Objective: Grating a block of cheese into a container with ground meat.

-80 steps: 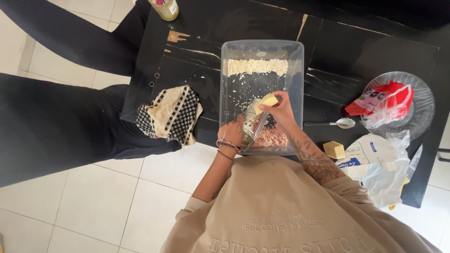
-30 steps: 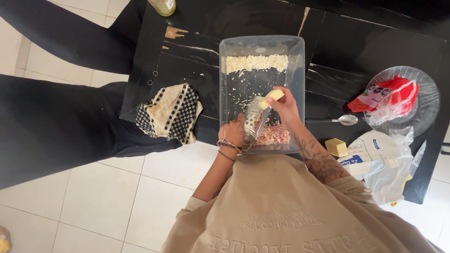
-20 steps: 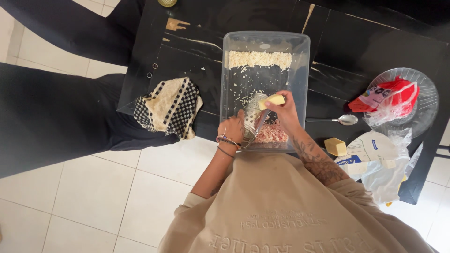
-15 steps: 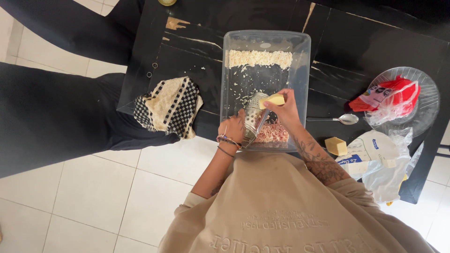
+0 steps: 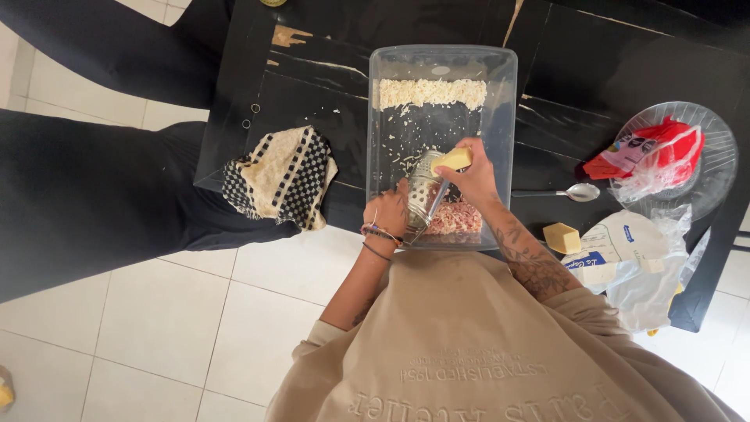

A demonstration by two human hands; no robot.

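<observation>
Cheese block (image 5: pixel 451 159), one pale yellow piece, is pinched in the right hand (image 5: pixel 472 173) against the metal grater (image 5: pixel 424 197), which the left hand (image 5: pixel 387 216) grips closed around its near end. Both hands work inside one clear plastic tub (image 5: pixel 508 101), whose walls hem them in on either side; open floor lies ahead of the hands up to a strip of shredded cheese (image 5: pixel 431 93). Right of the right hand lie one spoon (image 5: pixel 566 192) and a second cheese chunk (image 5: pixel 562 237).
</observation>
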